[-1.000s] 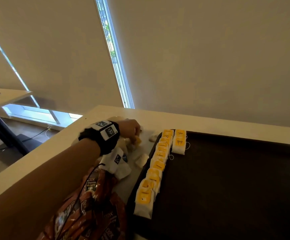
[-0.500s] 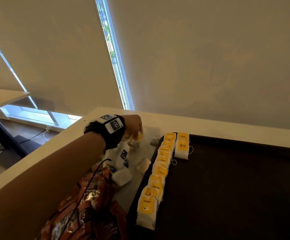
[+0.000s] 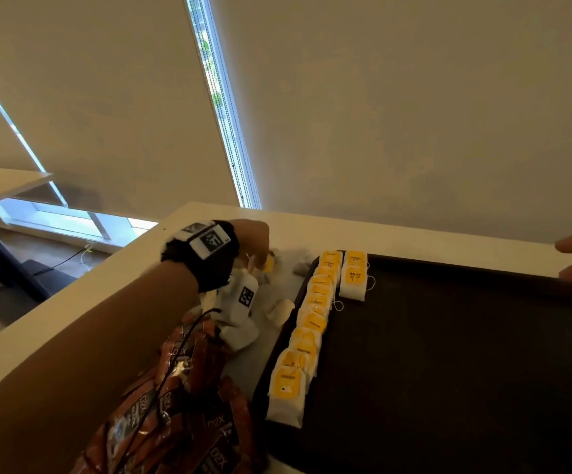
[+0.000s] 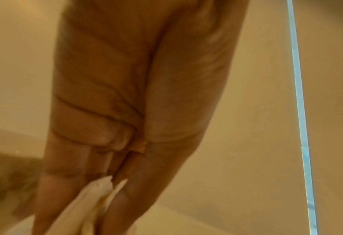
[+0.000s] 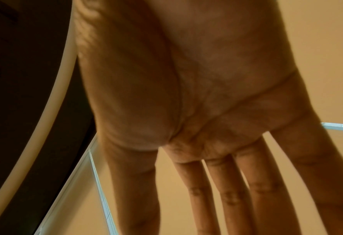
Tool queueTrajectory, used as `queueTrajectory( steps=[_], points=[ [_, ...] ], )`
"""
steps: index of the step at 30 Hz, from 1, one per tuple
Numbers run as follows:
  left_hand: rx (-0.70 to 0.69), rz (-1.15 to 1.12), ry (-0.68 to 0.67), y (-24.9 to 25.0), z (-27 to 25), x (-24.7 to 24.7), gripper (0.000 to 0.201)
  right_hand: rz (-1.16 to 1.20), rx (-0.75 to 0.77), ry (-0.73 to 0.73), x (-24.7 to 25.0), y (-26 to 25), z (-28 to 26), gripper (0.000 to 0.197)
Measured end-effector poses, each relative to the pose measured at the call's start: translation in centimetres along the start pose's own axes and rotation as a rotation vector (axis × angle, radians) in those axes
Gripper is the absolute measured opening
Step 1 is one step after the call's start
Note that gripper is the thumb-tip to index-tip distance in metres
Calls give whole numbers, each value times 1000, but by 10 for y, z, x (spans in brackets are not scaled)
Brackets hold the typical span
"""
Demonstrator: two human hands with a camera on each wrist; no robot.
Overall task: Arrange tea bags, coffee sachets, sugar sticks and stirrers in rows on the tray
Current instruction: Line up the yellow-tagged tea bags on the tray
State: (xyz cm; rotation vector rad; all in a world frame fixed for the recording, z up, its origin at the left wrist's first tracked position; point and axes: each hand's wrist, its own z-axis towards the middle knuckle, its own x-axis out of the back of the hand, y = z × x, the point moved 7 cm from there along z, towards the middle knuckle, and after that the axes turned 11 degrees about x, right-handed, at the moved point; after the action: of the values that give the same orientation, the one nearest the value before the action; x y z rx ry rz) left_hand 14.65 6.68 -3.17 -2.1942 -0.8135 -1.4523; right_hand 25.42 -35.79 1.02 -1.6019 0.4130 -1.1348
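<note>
— Left hand (image 3: 255, 239)?
— Pinching a white tea bag (image 4: 98, 200) between fingertips, over the loose pile (image 3: 277, 289) on the table (image 3: 414, 237), just off the tray's left edge.
— Right hand (image 5: 216, 95)?
— Empty, fingers straight and spread, by the tray's far right edge.
— Tray (image 3: 466, 371)?
— Dark. One full row of yellow-labelled tea bags (image 3: 312, 323) along the left edge; two more bags (image 3: 354, 275) beside it at the far left corner.
— Coffee sachets (image 3: 182, 412)?
— Heaped brown, on the table near the tray's near left corner.

Tray (image 3: 448, 371) on table (image 3: 397, 239); tea bags (image 3: 312, 323) rowed along its left edge; coffee sachets (image 3: 175, 422) left of tray.
</note>
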Motion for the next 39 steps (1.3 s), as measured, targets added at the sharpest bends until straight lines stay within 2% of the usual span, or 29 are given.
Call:
queueTrajectory(
  steps=[1,2,5,8,11,13,15,19,22,25,29,34,39],
  points=[
    [-13,-32,22,-2,-6,6,14,61,47,-86,2,6,-1,62],
    [-36,-64,41,-4,-13,13,21,-7,81,-88,3,7,-2,74],
    [-98,-206,94,-9,-37,30,28,-14,132,-203,-42,-31,-17,85],
    [-163,-322,149,-10,-64,35,29,-50,186,-240,-79,-71,-34,88],
    [-291,-422,191,-1,-94,34,27,-18,197,-283,-116,-89,-39,77],
    [-406,-523,166,11,-115,31,25,73,127,-272,-138,-90,-38,55],
    [-508,-609,112,22,-136,27,26,243,40,-238,-160,-90,-31,44],
    [-656,-646,129,48,-159,25,28,609,-97,-197,-190,-89,-16,47],
    [-753,-630,120,62,-163,16,25,814,-87,-168,-197,-88,-8,35],
    [-812,-629,58,68,-164,6,19,864,-64,-153,-197,-79,-4,23],
    [-841,-682,-6,69,-163,5,21,833,-65,-124,-193,-72,-2,18],
    [-777,-791,86,53,-154,14,26,790,-95,-109,-194,-69,-2,17],
    [-686,-843,112,46,-144,14,28,548,-40,-156,-195,-71,-5,13]
  ],
)
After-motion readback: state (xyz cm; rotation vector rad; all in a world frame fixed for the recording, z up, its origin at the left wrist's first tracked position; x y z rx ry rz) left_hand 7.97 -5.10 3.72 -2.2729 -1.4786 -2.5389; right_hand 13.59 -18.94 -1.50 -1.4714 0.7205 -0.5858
